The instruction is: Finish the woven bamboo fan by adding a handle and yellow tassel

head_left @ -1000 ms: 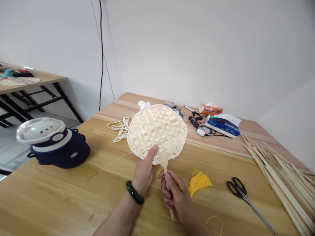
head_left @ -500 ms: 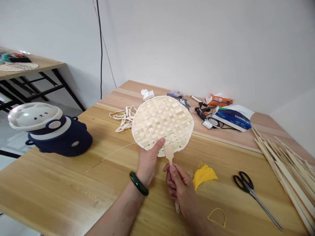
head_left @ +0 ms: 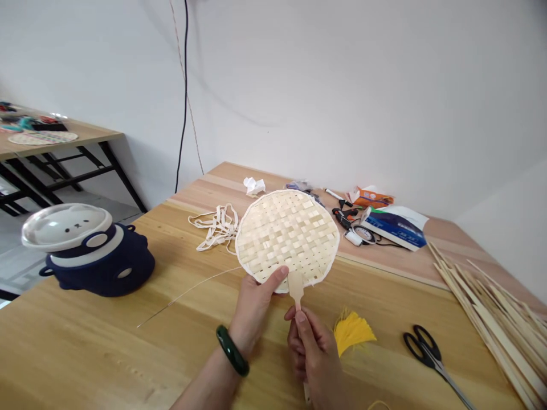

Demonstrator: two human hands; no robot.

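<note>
A round woven bamboo fan [head_left: 288,234] is held up over the wooden table [head_left: 106,347]. My left hand [head_left: 256,307], with a dark green bangle on the wrist, pinches the fan's lower rim, thumb on the front. My right hand [head_left: 314,350] is wrapped around the fan's thin wooden handle [head_left: 296,287] just below the woven face. A yellow tassel [head_left: 352,331] lies on the table right of my right hand.
Black-handled scissors [head_left: 427,350] lie at the right, bamboo strips [head_left: 491,319] are piled at the far right. A navy pot with a bear-face lid [head_left: 88,250] stands at the left. White ribbon [head_left: 216,225], a thin stick [head_left: 188,290], a glue gun and a tissue pack [head_left: 395,222] lie behind.
The view shifted slightly; the fan and both hands sit a little lower and further right in the picture. Both hands keep the same hold on the fan.
</note>
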